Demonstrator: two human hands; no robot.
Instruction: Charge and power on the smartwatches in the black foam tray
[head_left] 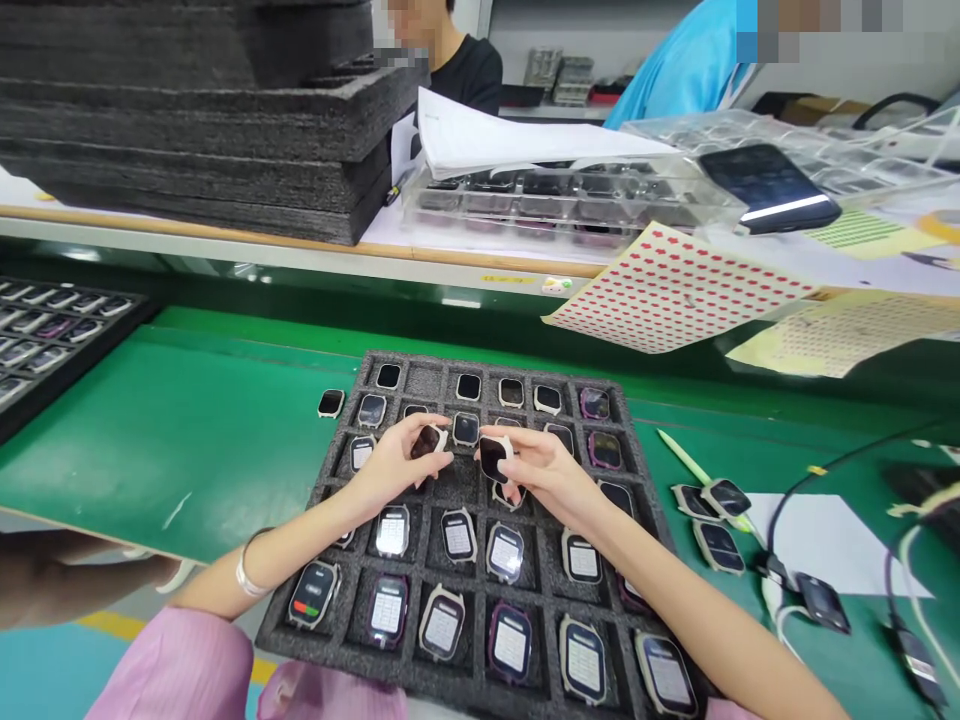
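Here we are over the black foam tray (424, 380), its middle serving as the centre of our clock, and both hands are busy! The left hand (397, 455) comes in from seven o'clock, a silver bracelet (246, 576) at its wrist, thumb and fingers pinching a dark-screened watch (427, 442). The right hand (541, 465), in from four, grips a second watch (494, 458), pale-cased, its screen dark too. The hands are apart, just above the tray, with a grey-framed watch (466, 429) seated in its compartment showing between them. Around the tray, more watches sit one to a compartment: a lit screen with red and green buttons (312, 592) at eight, a purple-framed watch (510, 641) at six. Over to ten, a loose watch (331, 403) lies on the green mat (225, 430), just beside the tray. At three, a cluster of watches (718, 545) sits by a light-green pen (679, 455) and white paper (844, 560). Up on the shelf, a stack of black foam (187, 140) towers at eleven; clear plastic trays (585, 205) fill one o'clock, and behind them a co-worker's blue sleeve (671, 70) shows.
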